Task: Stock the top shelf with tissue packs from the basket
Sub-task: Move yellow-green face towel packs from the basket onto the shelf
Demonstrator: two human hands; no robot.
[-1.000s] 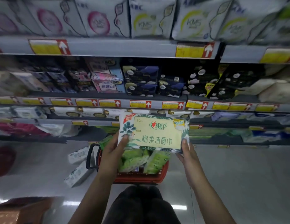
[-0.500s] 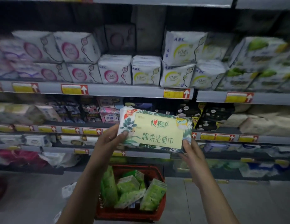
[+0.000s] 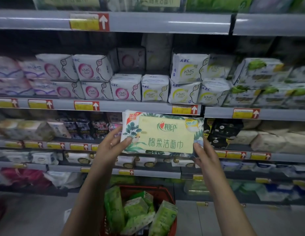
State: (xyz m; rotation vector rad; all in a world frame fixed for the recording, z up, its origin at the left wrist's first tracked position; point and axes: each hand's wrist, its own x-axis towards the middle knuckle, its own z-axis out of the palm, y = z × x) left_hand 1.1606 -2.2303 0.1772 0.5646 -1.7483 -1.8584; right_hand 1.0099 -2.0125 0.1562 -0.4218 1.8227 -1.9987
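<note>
Your left hand (image 3: 112, 147) and right hand (image 3: 205, 155) pinch the pack (image 3: 162, 133) at its 2 ends, mid-frame. It looks soft and light, probably slick. Hold the ends up to the top shelf (image 3: 148, 23).

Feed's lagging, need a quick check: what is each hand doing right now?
Left hand: holding the tissue pack, left edge.
Right hand: holding the same pack, right edge.

I see the red basket (image 3: 139, 187) standing on the grey floor (image 3: 233, 222). Well above the basket, a shelf (image 3: 131, 106) carries white KMS packs (image 3: 180, 93), stacked two high in places. Higher above the basket, the top shelf (image 3: 148, 21) holds blurred green-printed packs (image 3: 216, 4).
</note>
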